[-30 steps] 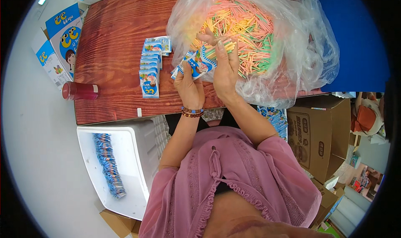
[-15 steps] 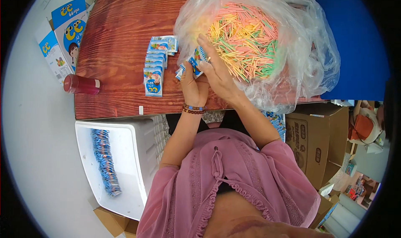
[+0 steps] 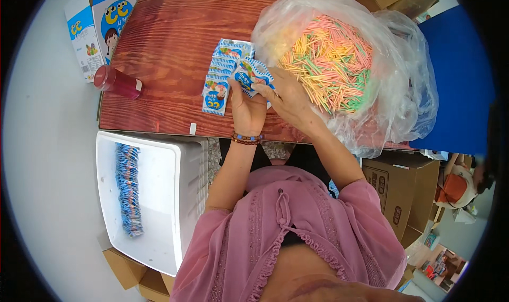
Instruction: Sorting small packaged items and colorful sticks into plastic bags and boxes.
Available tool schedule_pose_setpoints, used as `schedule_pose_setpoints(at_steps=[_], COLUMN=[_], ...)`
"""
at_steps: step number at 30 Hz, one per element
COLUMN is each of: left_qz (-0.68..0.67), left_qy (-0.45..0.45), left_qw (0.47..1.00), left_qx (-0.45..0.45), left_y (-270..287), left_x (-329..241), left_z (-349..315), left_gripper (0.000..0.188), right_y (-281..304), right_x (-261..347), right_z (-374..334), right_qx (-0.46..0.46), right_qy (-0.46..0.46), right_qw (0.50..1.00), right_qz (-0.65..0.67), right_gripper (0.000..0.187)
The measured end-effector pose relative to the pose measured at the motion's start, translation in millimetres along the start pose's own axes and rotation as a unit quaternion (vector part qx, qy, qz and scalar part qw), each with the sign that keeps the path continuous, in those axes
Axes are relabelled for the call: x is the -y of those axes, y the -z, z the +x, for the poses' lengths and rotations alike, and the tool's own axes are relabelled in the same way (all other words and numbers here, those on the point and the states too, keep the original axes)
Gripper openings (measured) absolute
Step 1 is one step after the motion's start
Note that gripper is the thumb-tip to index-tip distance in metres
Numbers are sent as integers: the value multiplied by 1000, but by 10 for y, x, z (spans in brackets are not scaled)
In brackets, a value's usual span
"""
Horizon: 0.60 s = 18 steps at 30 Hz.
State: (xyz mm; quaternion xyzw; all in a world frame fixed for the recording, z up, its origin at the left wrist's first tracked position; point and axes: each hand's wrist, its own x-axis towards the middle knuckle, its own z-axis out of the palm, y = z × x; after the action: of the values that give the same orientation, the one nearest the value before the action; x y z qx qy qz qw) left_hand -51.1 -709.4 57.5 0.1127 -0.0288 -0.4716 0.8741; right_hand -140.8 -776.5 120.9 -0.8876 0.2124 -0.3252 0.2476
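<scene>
My left hand [image 3: 248,114], with a beaded bracelet at its wrist, grips a small blue-and-white printed packet [image 3: 248,75] above the wooden table. My right hand [image 3: 292,99] meets it from the right, thumb and fingers closed on the packet's right edge. Whether a stick is also between those fingers cannot be made out. Just left of the hands, a row of overlapping packets [image 3: 216,92] of the same kind lies on the table. Beyond my right hand, a large clear plastic bag [image 3: 395,90] stands open, heaped with thin pink, yellow and green sticks [image 3: 331,58].
A red-capped jar [image 3: 119,82] lies near the table's left edge, beside printed cartons [image 3: 114,18]. Below the table's left side, a white foam box [image 3: 159,196] holds a long row of packets [image 3: 129,191]. A cardboard box [image 3: 397,191] stands at right.
The view has shifted. Both hands have moved closer to the packet row, and the held packet now shows its printed face more fully. My right hand has come away from the stick heap.
</scene>
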Motion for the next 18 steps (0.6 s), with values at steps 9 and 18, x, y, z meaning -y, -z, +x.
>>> schedule_pose_setpoints(at_steps=[9, 18], left_qz=[60, 788], left_qy=[-63, -280], left_qw=[994, 536], left_qx=[-72, -111], left_y=[195, 602], left_x=[-470, -865], left_z=[-232, -428], left_gripper=[28, 42], right_y=[-532, -1120], right_x=[-74, -177], right_z=[31, 216], right_qx=[22, 149], right_qy=[-82, -205], right_qw=[959, 942], right_qz=[271, 222], right_gripper=[20, 22])
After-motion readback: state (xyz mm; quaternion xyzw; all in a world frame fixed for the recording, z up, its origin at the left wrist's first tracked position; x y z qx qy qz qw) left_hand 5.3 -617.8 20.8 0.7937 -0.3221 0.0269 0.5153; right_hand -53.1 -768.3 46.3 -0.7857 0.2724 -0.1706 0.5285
